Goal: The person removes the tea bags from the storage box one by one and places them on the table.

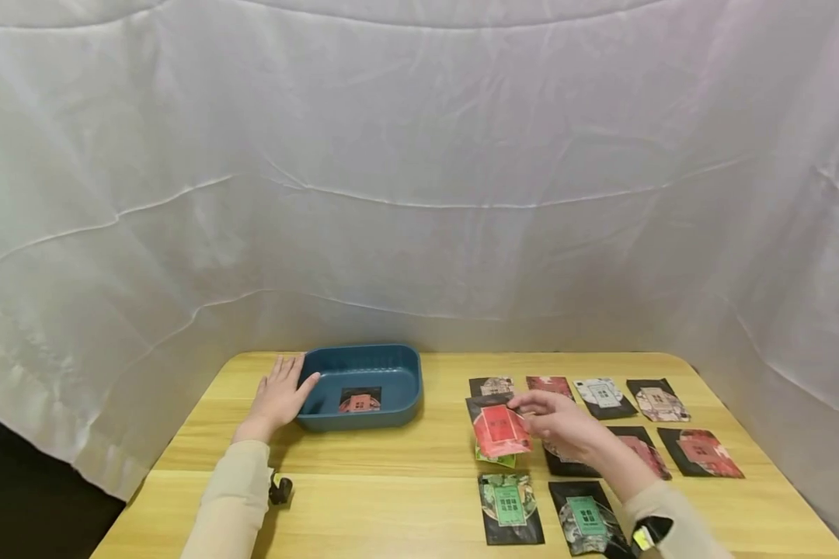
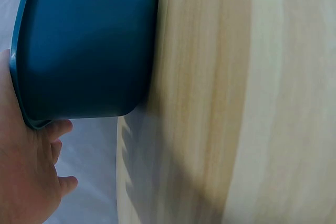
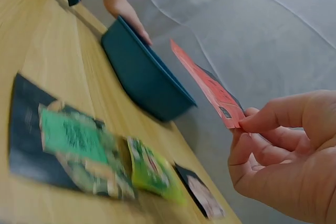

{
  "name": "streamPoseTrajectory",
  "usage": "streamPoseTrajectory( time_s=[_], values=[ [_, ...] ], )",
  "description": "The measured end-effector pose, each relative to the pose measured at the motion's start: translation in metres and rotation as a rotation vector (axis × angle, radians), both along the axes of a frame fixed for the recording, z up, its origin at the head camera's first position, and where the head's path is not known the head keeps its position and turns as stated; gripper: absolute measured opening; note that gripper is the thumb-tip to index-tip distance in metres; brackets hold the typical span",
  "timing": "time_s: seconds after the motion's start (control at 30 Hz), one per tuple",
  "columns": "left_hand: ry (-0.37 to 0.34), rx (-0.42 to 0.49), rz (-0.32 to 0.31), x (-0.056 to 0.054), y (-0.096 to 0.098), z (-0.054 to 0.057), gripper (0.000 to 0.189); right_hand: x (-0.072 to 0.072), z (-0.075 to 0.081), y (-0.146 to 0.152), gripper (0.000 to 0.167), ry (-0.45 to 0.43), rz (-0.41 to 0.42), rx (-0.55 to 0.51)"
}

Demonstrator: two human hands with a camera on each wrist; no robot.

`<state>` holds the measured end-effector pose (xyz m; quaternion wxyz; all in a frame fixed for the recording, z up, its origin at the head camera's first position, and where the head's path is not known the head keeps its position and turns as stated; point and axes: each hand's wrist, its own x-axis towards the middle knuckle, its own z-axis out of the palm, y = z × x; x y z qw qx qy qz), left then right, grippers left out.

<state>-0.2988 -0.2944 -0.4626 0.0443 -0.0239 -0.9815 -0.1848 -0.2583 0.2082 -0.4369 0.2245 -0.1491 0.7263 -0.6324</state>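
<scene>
My right hand (image 1: 566,423) pinches a red-and-black food packet (image 1: 499,428) by its edge. In the right wrist view the packet (image 3: 210,90) appears nearly edge-on, raised above the table, between thumb and fingers. At the left stands a dark blue plastic basin (image 1: 419,380) with one dark packet with a red label (image 1: 360,400) lying inside. My left hand (image 1: 273,400) holds the basin's left end, thumb over the rim and fingers along the outside. The left wrist view shows these fingers (image 2: 64,128) under the basin's lip.
Several packets lie in rows on the right of the wooden table (image 1: 377,505). Nearest are two green-labelled packets, one left (image 1: 510,508) and one right (image 1: 587,519). A yellow-green packet (image 3: 152,169) lies beneath the raised one. A pale curtain (image 1: 419,194) hangs around the table's back and sides.
</scene>
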Motion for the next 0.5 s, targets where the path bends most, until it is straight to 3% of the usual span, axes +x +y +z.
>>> streamPoseTrajectory(
  time_s=[0.27, 0.5],
  values=[
    [-0.013, 0.011, 0.001, 0.002, 0.000, 0.001, 0.075, 0.028, -0.003, 0.067, 0.029, -0.033, 0.079, -0.017],
    [-0.004, -0.002, -0.001, 0.001, 0.000, 0.001, 0.076, 0.049, -0.004, 0.121, 0.029, -0.076, 0.093, -0.040]
  ],
)
